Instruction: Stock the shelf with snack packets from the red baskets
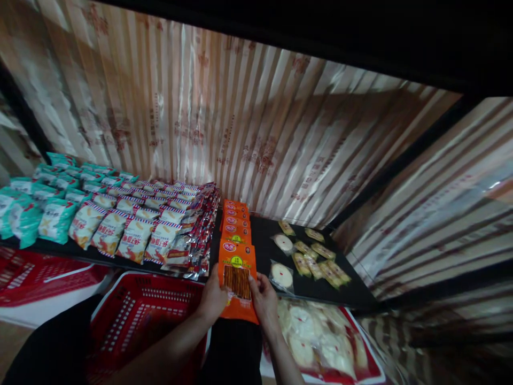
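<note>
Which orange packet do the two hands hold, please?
The frontmost orange packet: left hand and right hand hold its sides; the others line up behind it.

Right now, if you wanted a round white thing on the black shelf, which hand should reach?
Probably the right hand: it holds the right edge of the orange packet, nearer the round white packs. The left hand holds the opposite edge, farther away.

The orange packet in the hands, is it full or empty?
Not empty: the packet holds brown strips, seen through its window. How full it is, I cannot tell.
</note>
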### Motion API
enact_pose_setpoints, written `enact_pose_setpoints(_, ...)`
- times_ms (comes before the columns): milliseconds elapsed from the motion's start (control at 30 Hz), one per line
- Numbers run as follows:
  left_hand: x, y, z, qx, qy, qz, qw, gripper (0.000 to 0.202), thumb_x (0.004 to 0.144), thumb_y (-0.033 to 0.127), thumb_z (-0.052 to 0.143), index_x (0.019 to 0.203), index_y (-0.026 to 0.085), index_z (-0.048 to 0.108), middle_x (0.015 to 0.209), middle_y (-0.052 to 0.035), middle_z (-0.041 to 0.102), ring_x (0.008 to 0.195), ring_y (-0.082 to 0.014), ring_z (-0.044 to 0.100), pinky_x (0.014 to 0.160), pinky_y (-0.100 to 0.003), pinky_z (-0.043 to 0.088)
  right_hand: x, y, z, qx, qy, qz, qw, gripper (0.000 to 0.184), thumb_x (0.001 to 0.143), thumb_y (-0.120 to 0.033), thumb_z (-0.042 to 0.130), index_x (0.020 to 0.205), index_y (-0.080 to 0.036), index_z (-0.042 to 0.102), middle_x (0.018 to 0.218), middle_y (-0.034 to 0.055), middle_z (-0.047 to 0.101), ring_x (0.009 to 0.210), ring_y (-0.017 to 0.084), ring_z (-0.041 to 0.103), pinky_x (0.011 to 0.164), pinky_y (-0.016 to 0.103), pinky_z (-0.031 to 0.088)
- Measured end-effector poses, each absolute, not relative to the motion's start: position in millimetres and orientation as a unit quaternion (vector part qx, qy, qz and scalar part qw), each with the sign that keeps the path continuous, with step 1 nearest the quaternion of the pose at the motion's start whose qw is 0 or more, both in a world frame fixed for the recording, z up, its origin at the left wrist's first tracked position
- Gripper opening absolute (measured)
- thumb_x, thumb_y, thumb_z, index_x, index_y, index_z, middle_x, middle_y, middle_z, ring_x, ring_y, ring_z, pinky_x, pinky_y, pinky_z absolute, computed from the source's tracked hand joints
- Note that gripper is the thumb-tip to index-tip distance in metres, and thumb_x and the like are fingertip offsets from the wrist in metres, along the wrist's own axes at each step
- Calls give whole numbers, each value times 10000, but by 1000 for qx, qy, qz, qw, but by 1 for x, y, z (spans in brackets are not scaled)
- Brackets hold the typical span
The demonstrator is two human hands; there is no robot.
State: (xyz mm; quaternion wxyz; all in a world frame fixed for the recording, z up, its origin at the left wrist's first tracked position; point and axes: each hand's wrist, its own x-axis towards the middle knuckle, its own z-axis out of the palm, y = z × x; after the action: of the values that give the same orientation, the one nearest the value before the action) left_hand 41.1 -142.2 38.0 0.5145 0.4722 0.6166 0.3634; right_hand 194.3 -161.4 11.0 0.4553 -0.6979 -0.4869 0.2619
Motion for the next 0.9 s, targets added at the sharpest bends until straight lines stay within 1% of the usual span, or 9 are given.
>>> enact_pose_setpoints(100,52,-129,35,489,632,346,491,668,661,-3,549,1295,162,420,1298,-90,534,1210,-192,472,1009,-251,326,202,-145,10,-706,-495,243,445,477,780,-549,453,970,-138,603,561,-20,546,486,141,501,475,228,379)
enact_pose_setpoints(200,60,-116,30,538,642,310,449,560,709,-11,491,1253,121,479,1243,-108,565,1155,-171,513,978,-215,337,206,-132,7,-721,-502,218,425,490,787,-525,443,1034,-130,597,567,-11,569,489,151,530,468,230,375)
enact_pose_setpoints(300,65,-105,28,562,653,280,423,494,722,-25,453,1195,83,540,1152,-137,600,1075,-179,560,935,-216,369,209,-121,4,-748,-508,186,385,497,797,-502,422,1075,-123,582,597,4,597,530,168,575,489,236,382)
enact_pose_setpoints(367,67,-101,28,570,656,274,412,483,728,-27,441,1190,69,547,1138,-149,597,1059,-186,563,933,-225,370,210,-115,3,-760,-515,170,359,500,810,-486,403,1103,-116,570,627,19,620,563,175,598,511,240,389)
enact_pose_setpoints(533,68,-96,26,590,661,255,386,467,756,11,444,1203,101,545,1119,-130,599,1043,-185,563,918,-225,381,211,-109,3,-767,-542,137,315,487,846,-451,382,1171,-125,541,685,39,664,628,182,634,569,246,415)
enact_pose_setpoints(633,69,-96,25,596,667,241,376,454,763,36,460,1203,109,545,1129,-120,593,1047,-183,562,921,-213,375,212,-108,3,-780,-551,117,273,458,864,-424,373,1198,-152,531,787,56,691,699,188,653,612,254,431)
enact_pose_setpoints(733,71,-97,25,603,671,226,368,430,778,54,461,1192,123,554,1121,-111,588,1023,-180,568,916,-212,377,212,-108,2,-793,-554,109,228,432,881,-414,362,1198,-181,538,940,73,694,807,196,660,670,263,447)
enact_pose_setpoints(833,71,-98,28,611,671,215,360,431,788,45,436,1199,115,547,1130,-126,573,1002,-187,569,908,-230,385,211,-108,1,-791,-567,94,211,420,894,-393,355,1190,-167,547,1098,94,649,916,198,639,744,264,449)
enact_pose_setpoints(900,72,-99,30,616,671,209,356,450,788,27,410,1214,99,534,1136,-142,562,982,-196,574,895,-247,396,210,-107,2,-787,-575,79,208,416,901,-376,349,1187,-150,550,1131,105,627,946,198,625,771,262,445)
